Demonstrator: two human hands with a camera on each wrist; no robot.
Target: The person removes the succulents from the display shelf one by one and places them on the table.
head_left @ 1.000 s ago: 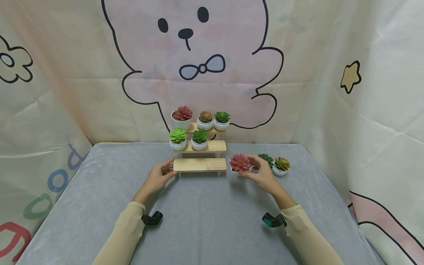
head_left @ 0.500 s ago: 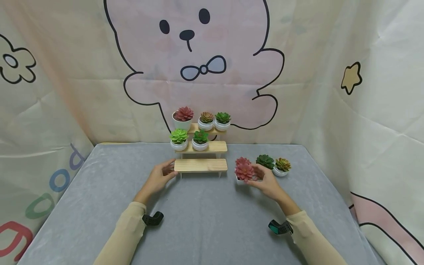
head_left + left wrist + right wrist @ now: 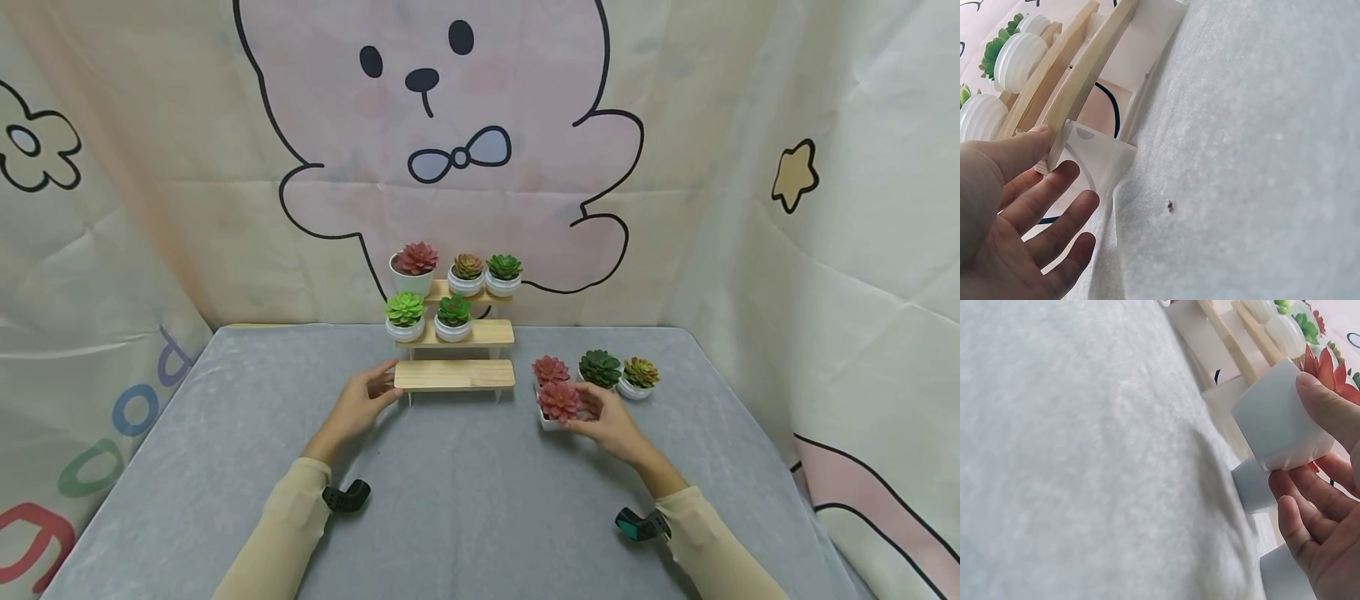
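The left hand pinches the left end of the lowest wooden shelf; in the left wrist view thumb and index grip the board, the other fingers loose. Right of the stand, the right hand holds a red succulent in a white angular pot, thumb on one side and fingers on the other. The right wrist view shows this pot tilted and raised off the cloth. Directly behind it stands another red succulent.
A dark green succulent and a yellow-red one stand behind the right hand. The middle shelf bears two green plants at its left; the top shelf bears three pots. A printed curtain hangs behind the grey-covered table.
The right hand has moved right and toward the person with the red succulent, uncovering the other red one and the dark green one. The left hand keeps its grip on the shelf.
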